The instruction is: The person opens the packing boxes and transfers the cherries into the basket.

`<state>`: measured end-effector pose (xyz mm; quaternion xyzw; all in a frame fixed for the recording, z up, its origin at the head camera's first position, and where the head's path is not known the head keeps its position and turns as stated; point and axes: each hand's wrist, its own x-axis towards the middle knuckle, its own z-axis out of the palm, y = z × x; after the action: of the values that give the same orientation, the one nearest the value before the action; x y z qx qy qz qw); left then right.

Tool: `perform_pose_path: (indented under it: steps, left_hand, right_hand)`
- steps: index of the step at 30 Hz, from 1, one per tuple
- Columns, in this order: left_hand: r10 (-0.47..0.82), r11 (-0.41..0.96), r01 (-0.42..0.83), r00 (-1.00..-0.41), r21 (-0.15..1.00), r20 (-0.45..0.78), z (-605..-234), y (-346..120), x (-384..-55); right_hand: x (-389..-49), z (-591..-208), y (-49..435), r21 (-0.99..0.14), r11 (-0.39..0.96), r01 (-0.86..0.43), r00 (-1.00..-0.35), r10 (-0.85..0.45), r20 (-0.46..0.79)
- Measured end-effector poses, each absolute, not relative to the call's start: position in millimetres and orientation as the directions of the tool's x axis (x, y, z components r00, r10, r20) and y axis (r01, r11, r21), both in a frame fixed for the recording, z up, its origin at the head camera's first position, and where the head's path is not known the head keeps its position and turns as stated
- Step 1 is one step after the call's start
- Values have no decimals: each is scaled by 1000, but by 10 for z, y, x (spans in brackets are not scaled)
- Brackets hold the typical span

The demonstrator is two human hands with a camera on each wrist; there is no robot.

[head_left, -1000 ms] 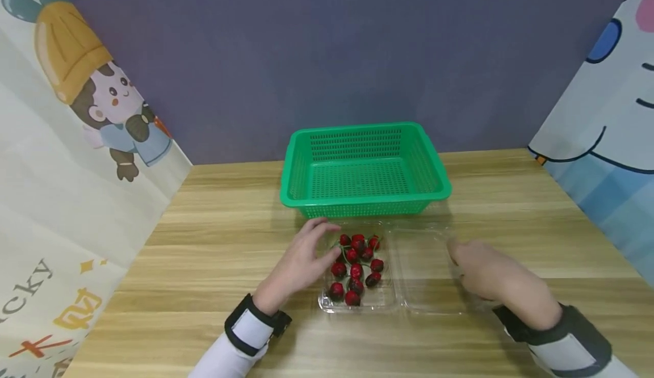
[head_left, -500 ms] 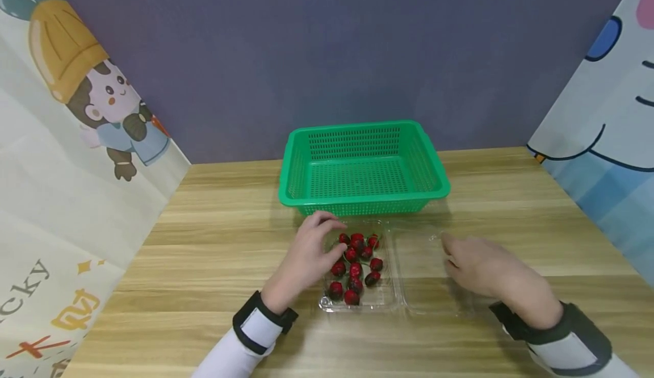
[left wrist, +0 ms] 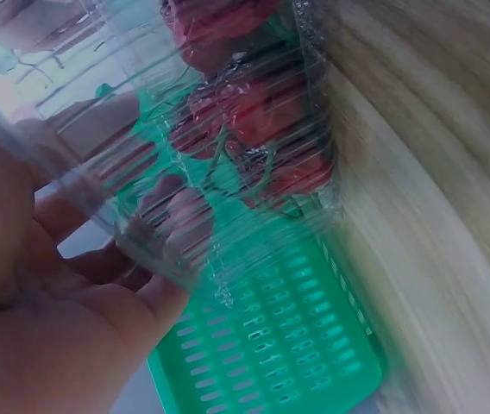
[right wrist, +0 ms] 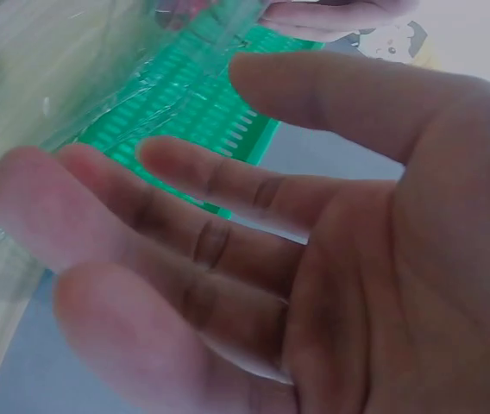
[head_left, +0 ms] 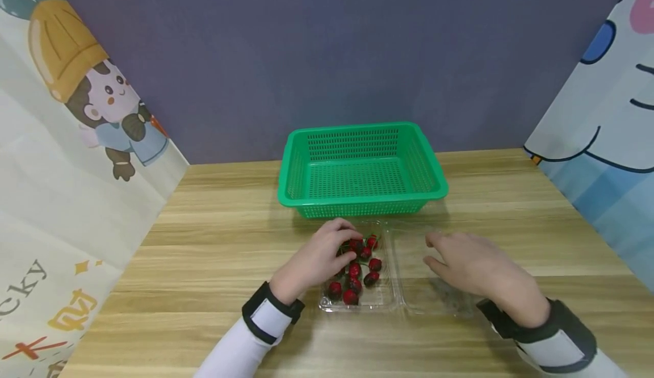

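A clear plastic clamshell box [head_left: 380, 295] lies on the table with its lid [head_left: 416, 276] folded open to the right. Red cherries [head_left: 353, 285] with green stems sit in its left half. My left hand [head_left: 319, 256] reaches over the box's left wall, fingertips and thumb spread apart among the upper cherries. In the left wrist view, those fingers [left wrist: 176, 216] show through the ribbed plastic wall, close to the cherries [left wrist: 262, 112] and stems. My right hand [head_left: 475, 261] hovers over the lid, palm down and holding nothing. Its fingers [right wrist: 116, 190] are relaxed and apart in the right wrist view.
A green perforated plastic basket [head_left: 363, 201] stands directly behind the box, with no contents in it. The wooden table [head_left: 204, 264] meets a dark wall [head_left: 357, 54] at the back. Printed cartoon sheets [head_left: 76, 196] line both sides.
My left hand has moved right, from the box's left edge to over the cherries. My right hand has shifted slightly left across the lid, its fingers opening out.
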<state>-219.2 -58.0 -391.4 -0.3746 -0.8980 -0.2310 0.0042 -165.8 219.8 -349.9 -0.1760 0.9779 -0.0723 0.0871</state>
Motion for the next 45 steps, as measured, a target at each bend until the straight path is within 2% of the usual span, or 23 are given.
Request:
perform_pose_path:
  steps: [11, 17, 28, 45]
  left_hand:
    - [719, 600, 717, -678, 353, 155, -3944, -521, -2223]
    - [721, 594, 722, -674, 357, 163, -3975, -524, -2231]
    - [725, 566, 750, -650, 342, 227, -3999, -511, -2250]
    - [723, 544, 774, -628, 323, 287, -3994, -502, -2263]
  right_hand:
    - [-1688, -3419, 1983, -176, 904, -391, -918, -397, 2]
    - [-1729, -3437, 1861, -144, 887, -439, -898, -431, 85]
    - [-1842, -3577, 1686, -170, 832, -529, -841, -485, 240]
    - [-1993, -3657, 1566, -187, 816, -547, -832, -506, 226]
